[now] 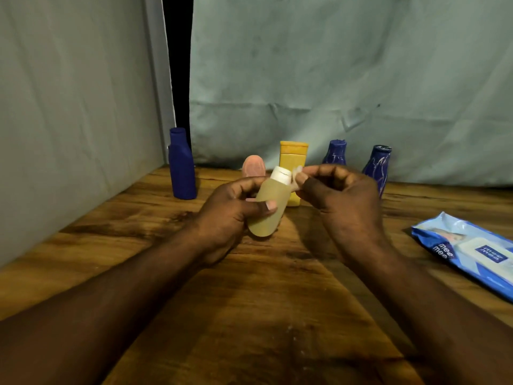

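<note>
Left hand [230, 215]: fingers and thumb curled round the body of a small tan bottle [268, 209] and clamped on it. The bottle is held clear of the bench [249, 315], tilted, with its base toward the person and its neck up and away. White cap [281, 175] seated on the neck. The bottle wall looks cloudy; fill level cannot be read.

Right hand [344, 195]: thumb and fingertips pinched together on a small white scrap [296, 173], pressed against the side of the cap. Whether it is a tissue or part of the cap cannot be told.

Both hands sit mid-bench, just in front of the back row of containers.

Back row, left to right, all upright against the grey-green cloth [347, 65]:
- tall dark blue bottle [181, 165], capped
- pink bottle [253, 165], partly hidden by the left hand
- yellow bottle [293, 154], directly behind the tan one
- blue patterned bottle [336, 152]
- second blue patterned bottle [378, 165], partly behind the right hand

All are opaque; contents not visible.

Far right: blue wipes pack [469, 251] lying flat, well apart from the hands.
</note>
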